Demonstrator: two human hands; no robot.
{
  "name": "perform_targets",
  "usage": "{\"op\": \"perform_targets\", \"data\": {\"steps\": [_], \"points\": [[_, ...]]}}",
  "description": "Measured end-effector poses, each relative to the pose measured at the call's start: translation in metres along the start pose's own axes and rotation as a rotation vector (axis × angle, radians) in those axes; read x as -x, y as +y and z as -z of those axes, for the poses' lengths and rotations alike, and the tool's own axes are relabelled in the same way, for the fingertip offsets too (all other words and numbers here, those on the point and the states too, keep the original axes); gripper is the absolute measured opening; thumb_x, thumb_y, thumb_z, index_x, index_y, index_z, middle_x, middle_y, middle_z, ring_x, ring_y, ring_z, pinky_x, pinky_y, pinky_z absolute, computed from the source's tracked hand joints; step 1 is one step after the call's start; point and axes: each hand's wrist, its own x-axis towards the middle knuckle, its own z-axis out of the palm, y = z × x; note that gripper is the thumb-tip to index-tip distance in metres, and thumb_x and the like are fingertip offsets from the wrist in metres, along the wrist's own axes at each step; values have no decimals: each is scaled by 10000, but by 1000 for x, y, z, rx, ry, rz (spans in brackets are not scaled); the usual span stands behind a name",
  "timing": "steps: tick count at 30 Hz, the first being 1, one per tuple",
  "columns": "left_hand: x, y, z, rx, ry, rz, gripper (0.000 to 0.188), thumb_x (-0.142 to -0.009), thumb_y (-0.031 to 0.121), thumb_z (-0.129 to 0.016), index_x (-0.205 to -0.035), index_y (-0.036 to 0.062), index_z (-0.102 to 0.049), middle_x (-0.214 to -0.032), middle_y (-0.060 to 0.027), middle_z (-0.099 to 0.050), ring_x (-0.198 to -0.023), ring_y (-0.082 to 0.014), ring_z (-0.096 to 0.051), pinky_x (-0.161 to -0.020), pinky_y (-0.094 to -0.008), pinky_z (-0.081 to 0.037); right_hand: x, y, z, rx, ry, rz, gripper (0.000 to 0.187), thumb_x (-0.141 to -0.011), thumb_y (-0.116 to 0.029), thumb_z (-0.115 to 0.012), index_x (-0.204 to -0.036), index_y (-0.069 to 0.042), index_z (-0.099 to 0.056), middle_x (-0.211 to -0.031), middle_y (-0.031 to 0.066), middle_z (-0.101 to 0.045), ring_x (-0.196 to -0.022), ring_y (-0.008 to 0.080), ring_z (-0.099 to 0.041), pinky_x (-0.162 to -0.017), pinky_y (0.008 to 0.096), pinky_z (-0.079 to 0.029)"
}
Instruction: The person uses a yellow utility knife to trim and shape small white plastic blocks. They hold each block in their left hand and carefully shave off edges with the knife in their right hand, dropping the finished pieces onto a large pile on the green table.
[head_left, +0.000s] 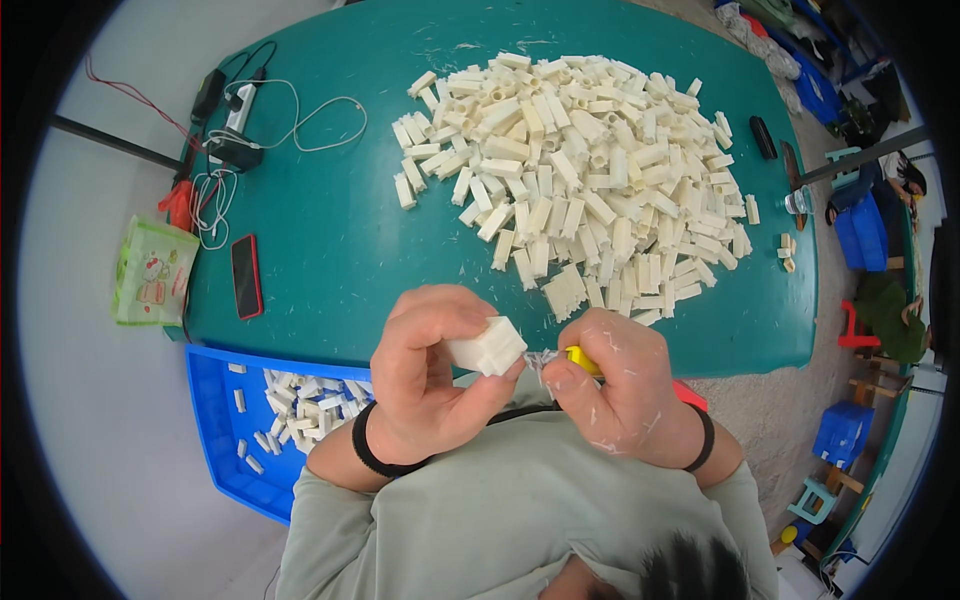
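Fingers of the left hand [425, 375] wrap a white plastic block [487, 346], thumb below and fingertips over the top, holding it just above the lap. Block's long axis points right, straight at the right hand [620, 390], which sits just beside it, so the right hand is the nearer one to its free end. Right fingers are clenched on a yellow-handled tool [580, 358]; its pale tip meets the block's right corner, though I cannot tell how it bites. Down and left of the fingers, a blue tray [215, 425] carries scattered white pieces. Beyond the fingers, across the green bench [330, 240], lies the big heap of white blocks [580, 170]. Farther left, a red phone [246, 276].
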Motion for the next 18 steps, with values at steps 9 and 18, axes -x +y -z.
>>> {"op": "perform_targets", "data": {"steps": [9, 18], "points": [[-2, -1, 0, 9, -21, -6, 422, -652, -62, -712, -1001, 32, -494, -919, -114, -552, -795, -177, -543, -666, -258, -426, -1, 1, 1, 24, 6, 9, 277, -819, -231, -652, -712, -23, -503, -596, 85, -489, -478, 247, -480, -418, 321, -362], [-7, -1, 7, 56, -285, -39, 379, -669, -30, -711, -991, 29, -520, -907, -115, -585, -786, -190, -566, -662, -282, -439, -4, 10, -1, 50, 35, 22, 250, -804, -218, -659, -726, -28, -516, -595, 82, -490, -477, 247, -488, -410, 324, -358]]}}
